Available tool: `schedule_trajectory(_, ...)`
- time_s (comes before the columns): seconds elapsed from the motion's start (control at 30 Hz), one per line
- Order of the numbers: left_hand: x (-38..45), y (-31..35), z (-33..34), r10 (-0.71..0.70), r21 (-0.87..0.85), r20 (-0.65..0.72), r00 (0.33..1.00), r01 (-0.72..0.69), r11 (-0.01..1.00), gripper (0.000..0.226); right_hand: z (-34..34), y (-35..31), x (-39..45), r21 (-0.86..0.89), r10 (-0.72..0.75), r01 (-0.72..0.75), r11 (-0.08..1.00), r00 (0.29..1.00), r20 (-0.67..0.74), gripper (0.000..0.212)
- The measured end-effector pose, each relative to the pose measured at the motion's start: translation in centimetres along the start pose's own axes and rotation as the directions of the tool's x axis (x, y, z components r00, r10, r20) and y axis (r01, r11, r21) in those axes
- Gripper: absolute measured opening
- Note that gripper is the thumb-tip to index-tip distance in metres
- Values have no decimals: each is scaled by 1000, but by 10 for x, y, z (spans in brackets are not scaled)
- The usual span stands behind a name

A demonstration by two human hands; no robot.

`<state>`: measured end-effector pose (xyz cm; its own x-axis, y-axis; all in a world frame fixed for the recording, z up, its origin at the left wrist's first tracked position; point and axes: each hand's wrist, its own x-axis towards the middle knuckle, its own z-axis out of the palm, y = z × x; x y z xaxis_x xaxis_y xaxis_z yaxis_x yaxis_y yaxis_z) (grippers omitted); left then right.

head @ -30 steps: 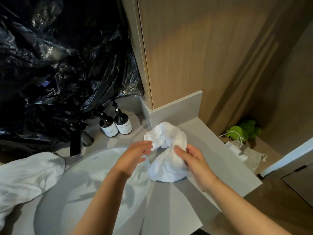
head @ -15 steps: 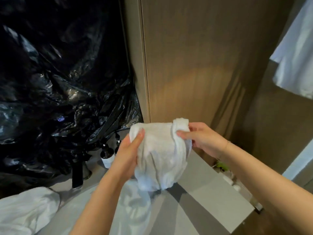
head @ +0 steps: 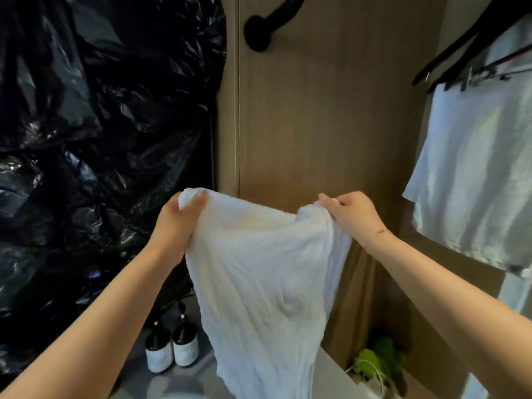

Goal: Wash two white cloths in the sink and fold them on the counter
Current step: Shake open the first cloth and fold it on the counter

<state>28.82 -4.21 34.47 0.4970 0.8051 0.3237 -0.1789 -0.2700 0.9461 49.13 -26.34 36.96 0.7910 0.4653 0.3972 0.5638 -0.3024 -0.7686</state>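
A white cloth (head: 264,277) hangs spread out in the air in front of me, in front of the wooden cabinet. My left hand (head: 175,223) pinches its upper left corner. My right hand (head: 351,216) pinches the upper right corner. The cloth drops down past the counter's edge and hides most of the counter and the sink. The second white cloth is out of view.
Two dark pump bottles (head: 171,349) stand on the grey counter (head: 331,375) at the back. Black plastic sheeting (head: 95,133) covers the left wall. A white garment (head: 475,180) hangs on a hanger at right. A green object (head: 377,361) lies low on the right.
Both hands lifted the bunched cloth off the counter and pulled apart, so it now hangs open. My view tilted upward; the sink and the other cloth left the frame.
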Motion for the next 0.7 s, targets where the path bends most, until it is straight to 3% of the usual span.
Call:
schedule_trajectory(0.03,2,2,-5,-1,45,-68,998,4,999,59,-7,2,4,0,19,-19,1000,999,-35,54)
schedule_trajectory(0.1,6,5,-16,6,145,-154,988,16,989,68,-21,4,7,134,190,-187,973,982,-7,39)
schedule_trajectory(0.17,9,6,-23,51,379,-147,988,9,925,65,-28,7,9,287,348,-390,875,918,188,31)
schedule_trajectory(0.27,8,9,-29,129,723,-107,986,-12,690,62,-32,12,11,505,240,-471,723,857,456,40)
schedule_trajectory(0.33,8,10,-34,136,786,-115,984,6,618,64,-33,14,12,620,210,-487,616,859,466,47)
schedule_trajectory(0.37,8,11,-37,111,770,-130,985,30,637,66,-34,15,14,671,227,-487,559,868,441,42)
schedule_trajectory(0.43,7,13,-42,-4,582,-156,988,95,807,65,-35,15,16,749,256,-458,478,889,380,34)
schedule_trajectory(0.5,5,17,-44,-213,176,-111,971,230,957,51,-33,14,21,767,256,-415,489,909,328,26)
schedule_trajectory(0.53,4,19,-46,-307,-3,-67,949,308,951,45,-31,13,22,738,265,-392,549,919,291,20)
schedule_trajectory(0.6,5,25,-49,-385,-197,13,923,379,904,34,-27,10,25,608,302,-311,731,946,120,12)
schedule_trajectory(0.7,6,30,-50,-363,-353,60,930,360,863,19,-28,15,33,277,143,-93,956,976,-166,32)
